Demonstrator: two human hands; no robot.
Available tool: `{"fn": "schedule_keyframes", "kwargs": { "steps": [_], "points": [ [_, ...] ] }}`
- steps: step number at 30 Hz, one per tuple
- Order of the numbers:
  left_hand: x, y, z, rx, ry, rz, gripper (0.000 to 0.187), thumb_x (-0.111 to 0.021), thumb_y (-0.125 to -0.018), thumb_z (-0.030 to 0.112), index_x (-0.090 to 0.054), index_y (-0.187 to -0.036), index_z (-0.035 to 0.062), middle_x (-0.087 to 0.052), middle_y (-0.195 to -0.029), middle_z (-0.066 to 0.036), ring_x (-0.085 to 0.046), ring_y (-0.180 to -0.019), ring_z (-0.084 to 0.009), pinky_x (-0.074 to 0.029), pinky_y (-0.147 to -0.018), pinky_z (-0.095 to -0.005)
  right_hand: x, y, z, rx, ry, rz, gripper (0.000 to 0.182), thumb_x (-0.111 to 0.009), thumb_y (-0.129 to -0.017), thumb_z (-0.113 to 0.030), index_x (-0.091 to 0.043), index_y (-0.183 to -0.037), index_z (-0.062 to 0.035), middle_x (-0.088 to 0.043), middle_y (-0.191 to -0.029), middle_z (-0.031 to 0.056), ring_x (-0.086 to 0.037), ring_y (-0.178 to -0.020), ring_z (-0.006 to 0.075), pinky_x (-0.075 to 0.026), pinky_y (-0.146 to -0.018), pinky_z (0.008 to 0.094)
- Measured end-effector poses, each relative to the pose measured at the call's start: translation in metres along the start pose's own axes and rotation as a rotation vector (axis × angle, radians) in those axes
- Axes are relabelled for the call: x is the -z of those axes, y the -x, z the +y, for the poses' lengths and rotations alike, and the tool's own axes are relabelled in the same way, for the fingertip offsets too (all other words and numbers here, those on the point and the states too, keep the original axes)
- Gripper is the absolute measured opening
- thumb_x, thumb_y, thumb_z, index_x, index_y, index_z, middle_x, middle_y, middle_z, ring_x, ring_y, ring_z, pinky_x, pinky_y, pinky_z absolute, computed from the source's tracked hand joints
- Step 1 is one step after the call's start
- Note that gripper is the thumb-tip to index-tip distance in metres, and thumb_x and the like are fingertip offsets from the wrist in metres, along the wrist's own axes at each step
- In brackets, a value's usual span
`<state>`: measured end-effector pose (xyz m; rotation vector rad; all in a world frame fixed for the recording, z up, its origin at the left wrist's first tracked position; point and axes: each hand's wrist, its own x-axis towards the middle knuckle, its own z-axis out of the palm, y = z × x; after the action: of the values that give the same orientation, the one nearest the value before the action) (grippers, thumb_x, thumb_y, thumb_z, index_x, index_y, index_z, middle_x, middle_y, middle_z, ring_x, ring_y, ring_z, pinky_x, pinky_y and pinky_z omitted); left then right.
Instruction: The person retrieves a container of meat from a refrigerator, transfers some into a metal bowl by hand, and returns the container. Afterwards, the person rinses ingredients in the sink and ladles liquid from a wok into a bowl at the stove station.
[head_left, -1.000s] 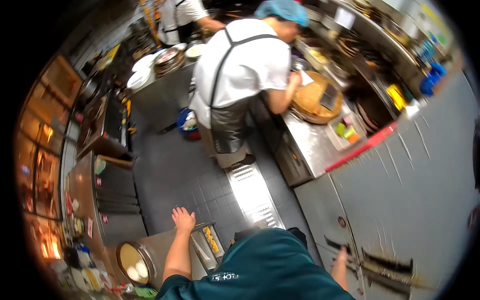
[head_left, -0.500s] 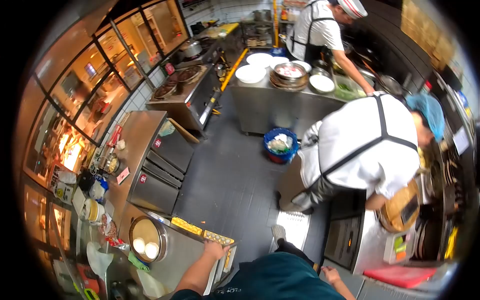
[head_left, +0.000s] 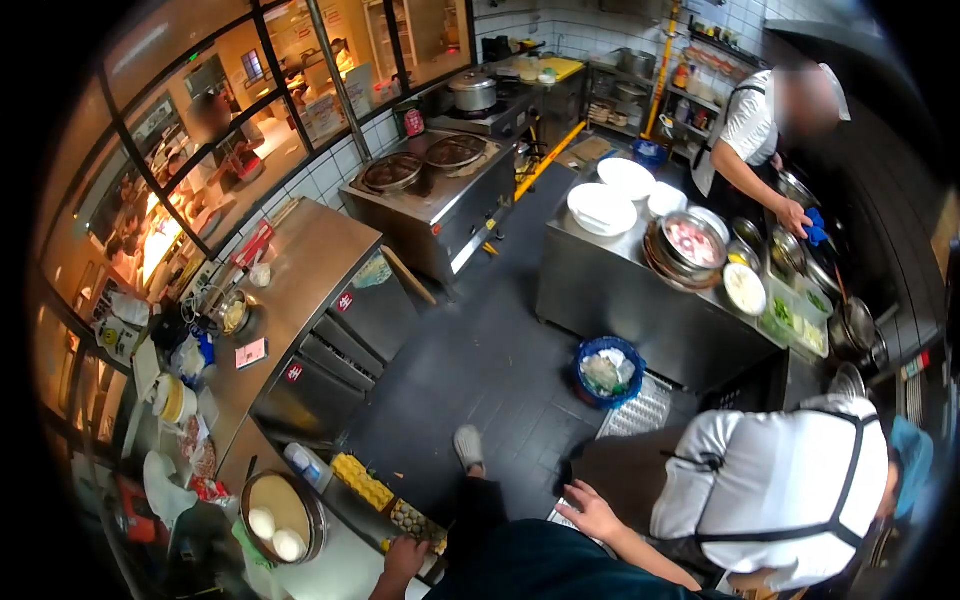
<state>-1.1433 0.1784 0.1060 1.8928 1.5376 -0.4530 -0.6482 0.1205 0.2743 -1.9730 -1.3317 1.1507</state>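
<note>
My left hand point(head_left: 404, 558) is low at the counter's front edge, beside a tray of small speckled eggs point(head_left: 412, 520); its fingertips are hidden. A yellow tray point(head_left: 362, 481) adjoins the eggs, farther from me. Left of that hand, a round steamer point(head_left: 320, 522) on the counter holds two white rounded pieces point(head_left: 289, 545) on a pale liner. My right hand point(head_left: 592, 512) is out in front of my body with fingers apart and nothing in it. It is close to the dark apron point(head_left: 620, 470) of a bending co-worker.
The co-worker in a white shirt point(head_left: 790, 490) fills the lower right. A blue basket point(head_left: 584, 385) stands on the floor ahead. Behind it, a steel counter point(head_left: 620, 300) carries white bowls, and another person point(head_left: 745, 130) works there. A long steel worktop point(head_left: 310, 260) runs along the left.
My view has swung to the right and I have stepped forward. My right hand has risen with its fingers spread. The far person has lifted an arm toward the stove and now holds a blue cloth.
</note>
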Motion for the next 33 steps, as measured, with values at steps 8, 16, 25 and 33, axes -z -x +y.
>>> {"fn": "schedule_keyframes", "kwargs": {
  "steps": [8, 16, 25, 33],
  "points": [
    [0.137, -0.168, -0.05, -0.048, 0.079, 0.262, 0.045, -0.067, -0.089, 0.041, -0.066, -0.107, -0.0005, -0.062, -0.113, -0.025, -0.058, -0.109, -0.0438, -0.048, -0.095, -0.0519, 0.024, -0.275, -0.095, 0.062, 0.35, -0.049, 0.076, -0.07, -0.088, -0.054, -0.053, -0.143, -0.0047, -0.034, -0.154, 0.033, -0.047, -0.136, 0.0447, -0.041, -0.113, 0.0432],
    [0.521, -0.428, 0.129, -0.34, -0.021, 0.49, 0.044, -0.069, -0.091, 0.027, -0.061, -0.124, -0.0011, -0.054, -0.135, -0.029, -0.05, -0.127, -0.0459, -0.044, -0.106, -0.0505, 0.106, -0.458, -0.202, 0.175, 0.077, 0.213, 0.038, -0.083, -0.081, -0.025, -0.068, -0.109, -0.0056, -0.044, -0.146, 0.0329, -0.049, -0.133, 0.0457, -0.048, -0.107, 0.0443],
    [0.695, -0.641, 0.387, -0.79, -0.094, 0.466, 0.044, -0.071, -0.089, 0.023, -0.061, -0.124, -0.0016, -0.052, -0.14, -0.028, -0.047, -0.132, -0.0445, -0.041, -0.11, -0.0483, 0.21, -0.652, -0.246, 0.166, -0.131, 0.402, 0.021, -0.081, -0.082, -0.018, -0.067, -0.079, -0.0025, -0.061, -0.134, 0.0215, -0.061, -0.119, 0.0394, -0.049, -0.102, 0.0474],
    [0.767, -0.788, 0.522, -0.882, -0.222, 0.091, 0.045, -0.07, -0.089, 0.026, -0.062, -0.125, -0.0009, -0.053, -0.14, -0.028, -0.047, -0.133, -0.0426, -0.041, -0.111, -0.0468, 0.343, -0.786, -0.267, 0.138, -0.271, 0.553, 0.026, -0.063, -0.096, -0.024, -0.075, -0.103, -0.0024, -0.052, -0.145, 0.022, -0.052, -0.131, 0.0382, -0.036, -0.115, 0.0517]
  ]
}}
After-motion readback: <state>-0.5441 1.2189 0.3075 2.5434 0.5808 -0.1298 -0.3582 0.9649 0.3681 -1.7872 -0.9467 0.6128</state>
